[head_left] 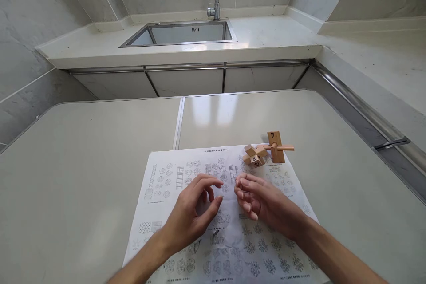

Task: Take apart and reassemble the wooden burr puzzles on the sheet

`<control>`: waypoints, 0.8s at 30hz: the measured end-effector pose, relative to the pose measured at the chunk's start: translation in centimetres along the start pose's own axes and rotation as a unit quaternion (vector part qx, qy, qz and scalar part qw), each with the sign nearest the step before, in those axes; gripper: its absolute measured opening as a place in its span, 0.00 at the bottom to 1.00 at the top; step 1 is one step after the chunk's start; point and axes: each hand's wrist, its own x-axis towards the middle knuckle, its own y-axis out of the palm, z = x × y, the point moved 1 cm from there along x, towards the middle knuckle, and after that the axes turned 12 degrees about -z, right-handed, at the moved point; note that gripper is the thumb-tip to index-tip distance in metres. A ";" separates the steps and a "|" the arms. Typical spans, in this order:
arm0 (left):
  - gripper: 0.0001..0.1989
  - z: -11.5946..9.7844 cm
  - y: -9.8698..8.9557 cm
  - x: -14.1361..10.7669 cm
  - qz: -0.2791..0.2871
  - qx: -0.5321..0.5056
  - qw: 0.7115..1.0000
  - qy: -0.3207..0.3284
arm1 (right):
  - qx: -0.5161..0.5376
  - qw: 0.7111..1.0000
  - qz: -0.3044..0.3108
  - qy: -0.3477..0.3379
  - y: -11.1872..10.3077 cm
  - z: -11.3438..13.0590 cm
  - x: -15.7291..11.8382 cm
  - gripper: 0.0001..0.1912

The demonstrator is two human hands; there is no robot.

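Over a printed paper sheet [166, 213] covered in small puzzle diagrams, my left hand [196, 208] is held with curved fingers and the thumb apart, with nothing between them. Facing it, my right hand [258, 197] is turned partly palm-up, its fingers loosely bent and holding nothing I can see. Just beyond the right hand, on the sheet's upper right, rests a wooden interlocking burr puzzle [255, 155] with marks on its blocks. Close against it stands another wooden puzzle [275, 147], made of a flat marked plate crossed by a round stick.
The sheet lies on a pale folding table [83, 164] with a seam [179, 124] across it. Past the far edge is a white counter [266, 35] with a metal sink [186, 33] and a tap [216, 9]. A metal rail [359, 97] runs along the right.
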 end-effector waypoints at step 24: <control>0.11 -0.1 -0.2 0.6 0.045 -0.019 0.997 -0.065 | -0.038 0.999 0.013 -0.003 0.3 -0.1 0.7 0.21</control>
